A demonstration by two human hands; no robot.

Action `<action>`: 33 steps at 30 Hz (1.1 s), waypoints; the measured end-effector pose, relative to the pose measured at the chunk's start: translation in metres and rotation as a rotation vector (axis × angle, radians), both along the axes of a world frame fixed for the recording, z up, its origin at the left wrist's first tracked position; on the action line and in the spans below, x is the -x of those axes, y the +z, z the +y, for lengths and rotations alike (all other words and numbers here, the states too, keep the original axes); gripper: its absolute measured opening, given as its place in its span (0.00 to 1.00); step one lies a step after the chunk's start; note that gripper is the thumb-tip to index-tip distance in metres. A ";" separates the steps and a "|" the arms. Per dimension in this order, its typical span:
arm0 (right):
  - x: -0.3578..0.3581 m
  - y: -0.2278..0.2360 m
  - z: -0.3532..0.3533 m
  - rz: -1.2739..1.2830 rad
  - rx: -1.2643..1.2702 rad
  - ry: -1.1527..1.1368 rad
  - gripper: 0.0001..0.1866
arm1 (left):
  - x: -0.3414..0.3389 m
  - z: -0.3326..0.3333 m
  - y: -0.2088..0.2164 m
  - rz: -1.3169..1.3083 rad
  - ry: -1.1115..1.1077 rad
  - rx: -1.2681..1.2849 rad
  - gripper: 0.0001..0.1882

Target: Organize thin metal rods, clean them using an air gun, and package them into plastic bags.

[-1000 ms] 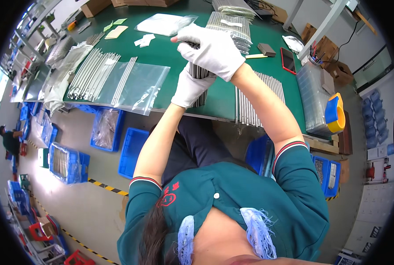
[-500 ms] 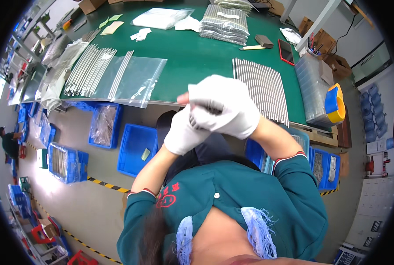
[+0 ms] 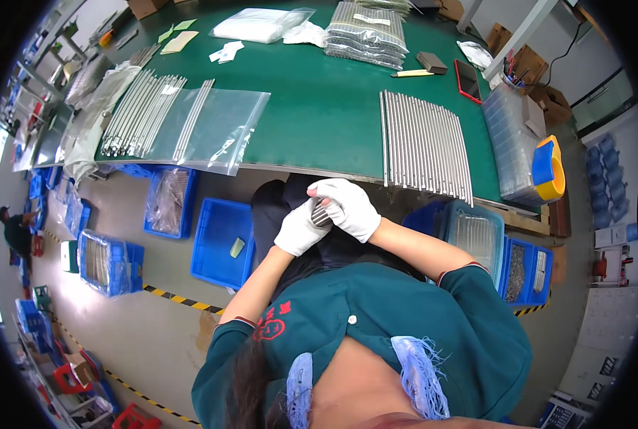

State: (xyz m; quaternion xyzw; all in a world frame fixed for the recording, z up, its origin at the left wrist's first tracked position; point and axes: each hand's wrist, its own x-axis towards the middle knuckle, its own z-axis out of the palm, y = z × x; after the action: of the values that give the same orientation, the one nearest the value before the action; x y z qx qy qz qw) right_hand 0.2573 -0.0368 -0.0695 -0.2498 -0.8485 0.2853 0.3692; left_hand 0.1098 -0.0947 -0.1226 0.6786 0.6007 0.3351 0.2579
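Just off the front edge of the green table, above my lap, both gloved hands are cupped together. Between them is a bundle of thin metal rods (image 3: 320,214), seen mostly at the ends; their length is hidden. My left hand (image 3: 299,230) wraps round the bundle from the left. My right hand (image 3: 352,209) closes over it from the right, a bare fingertip showing at the glove's end. A row of similar rods (image 3: 426,143) lies side by side on the table to the right. More rods (image 3: 144,114) lie at the left, a few on a clear plastic bag (image 3: 226,132).
A stack of bagged rods (image 3: 365,36), a red-edged phone (image 3: 467,80) and a yellow cutter (image 3: 412,73) lie toward the back. Clear bins (image 3: 508,143) with a tape dispenser (image 3: 547,169) stand at the right edge. Blue crates (image 3: 220,243) sit on the floor below the table.
Both hands have come down and back from above the table's edge toward my lap, still together. The rod ends between them show more plainly now.
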 end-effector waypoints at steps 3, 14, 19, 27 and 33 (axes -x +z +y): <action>0.001 -0.001 -0.003 -0.026 0.012 -0.043 0.14 | -0.011 0.016 -0.010 0.097 -0.120 -0.189 0.14; -0.128 -0.002 -0.030 -0.244 0.319 -0.197 0.12 | -0.047 0.017 0.012 0.351 -0.204 -0.128 0.10; -0.207 -0.057 -0.062 -0.402 1.035 -0.479 0.22 | -0.047 0.025 0.020 0.409 -0.318 -0.098 0.08; -0.261 -0.089 -0.152 -0.643 1.431 -0.552 0.23 | -0.038 0.015 0.014 0.222 -0.105 -0.139 0.19; -0.270 -0.098 -0.241 -0.310 1.925 -0.477 0.26 | -0.033 0.019 0.011 0.203 -0.114 -0.105 0.16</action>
State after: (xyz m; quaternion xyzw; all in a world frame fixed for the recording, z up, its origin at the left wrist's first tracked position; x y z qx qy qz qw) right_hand 0.5268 -0.2779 -0.1672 -0.6400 -0.2229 0.7331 -0.0572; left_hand 0.1427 -0.0755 -0.1111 0.7548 0.5655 0.2804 0.1784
